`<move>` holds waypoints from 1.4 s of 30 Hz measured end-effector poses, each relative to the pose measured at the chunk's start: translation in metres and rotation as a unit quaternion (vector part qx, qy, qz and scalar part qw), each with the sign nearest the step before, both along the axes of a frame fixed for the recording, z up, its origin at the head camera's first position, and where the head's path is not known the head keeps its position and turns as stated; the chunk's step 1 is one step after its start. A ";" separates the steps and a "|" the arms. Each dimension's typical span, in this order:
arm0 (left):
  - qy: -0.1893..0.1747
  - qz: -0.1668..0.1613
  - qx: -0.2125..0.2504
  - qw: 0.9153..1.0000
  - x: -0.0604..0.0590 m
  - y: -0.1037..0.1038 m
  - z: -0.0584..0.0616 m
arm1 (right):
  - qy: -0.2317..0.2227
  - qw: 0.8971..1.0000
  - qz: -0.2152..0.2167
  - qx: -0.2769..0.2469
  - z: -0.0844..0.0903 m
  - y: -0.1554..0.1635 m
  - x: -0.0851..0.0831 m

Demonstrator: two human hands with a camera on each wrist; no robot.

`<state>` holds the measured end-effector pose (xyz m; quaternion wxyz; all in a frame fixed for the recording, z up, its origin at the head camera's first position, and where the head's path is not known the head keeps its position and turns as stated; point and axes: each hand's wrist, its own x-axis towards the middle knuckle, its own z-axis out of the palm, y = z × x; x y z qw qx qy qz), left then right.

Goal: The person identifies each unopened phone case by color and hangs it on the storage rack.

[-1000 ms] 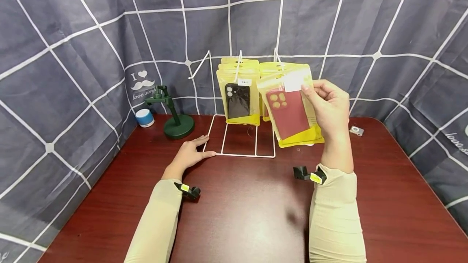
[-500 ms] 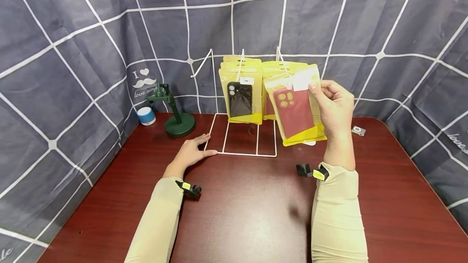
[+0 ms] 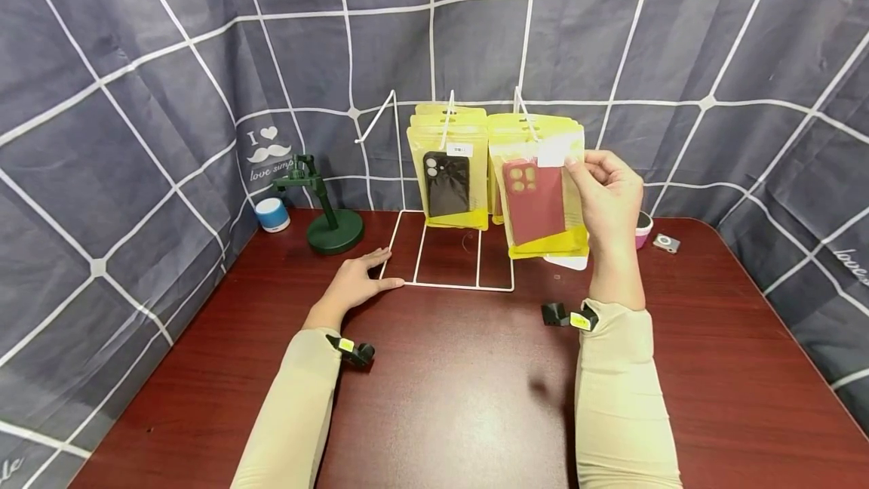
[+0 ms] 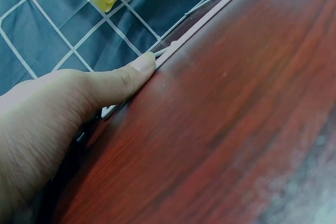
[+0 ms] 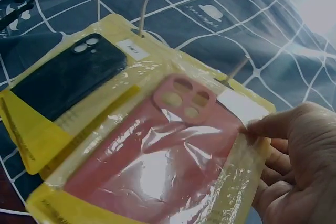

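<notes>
My right hand [image 3: 611, 191] pinches the right edge of a clear-and-yellow packet [image 5: 231, 192] with a red phone case [image 3: 535, 202] inside, thumb in front by the white label. This packet hangs upright at the rack's right hook [image 3: 527, 115], whose tip overlaps its top, with more yellow packets behind. On the middle hook hang several similar packets, the front one with a black phone case [image 3: 446, 183]. My left hand [image 3: 353, 285] rests at the front left corner of the white wire rack [image 3: 455, 287], thumb [image 4: 128, 80] along the base bar and fingers stretched along its left side.
The rack's left hook [image 3: 376, 119] holds nothing. A green stand [image 3: 333, 231] and a blue-and-white cylinder [image 3: 271, 215] are at the back left. Behind my right wrist are a pink cup [image 3: 643, 231] and a small silver device [image 3: 666, 243]. Grey grid cloth [image 3: 577, 44] borders the table.
My right hand has brought the red-case packet left and straightened it from a tilt, lining it up with the packets on the right hook. The left hand stays at the rack's corner.
</notes>
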<state>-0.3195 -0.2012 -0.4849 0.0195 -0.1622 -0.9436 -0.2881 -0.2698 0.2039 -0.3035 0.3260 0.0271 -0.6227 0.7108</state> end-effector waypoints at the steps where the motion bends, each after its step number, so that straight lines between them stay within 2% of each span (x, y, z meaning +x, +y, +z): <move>1: 0.000 0.000 0.000 1.000 0.000 0.000 0.000 | -0.003 1.000 -0.005 0.001 0.000 -0.001 -0.001; 12: -0.005 -0.001 0.004 1.000 0.002 0.000 0.002 | -0.031 0.999 -0.035 0.014 -0.005 -0.005 -0.007; 16: -0.008 -0.002 0.000 1.000 0.003 0.000 0.001 | -0.041 0.998 -0.032 0.021 -0.008 -0.005 -0.006; 23: -0.002 -0.003 0.003 1.000 0.001 0.001 0.002 | -0.031 0.999 -0.032 0.022 -0.006 -0.004 -0.006; 33: -0.016 0.001 -0.003 1.000 0.001 -0.003 0.000 | -0.041 0.999 -0.021 0.025 -0.006 -0.003 -0.007; 42: -0.011 -0.001 -0.002 1.000 0.004 0.000 0.002 | 0.010 1.000 0.019 -0.012 -0.007 0.019 0.000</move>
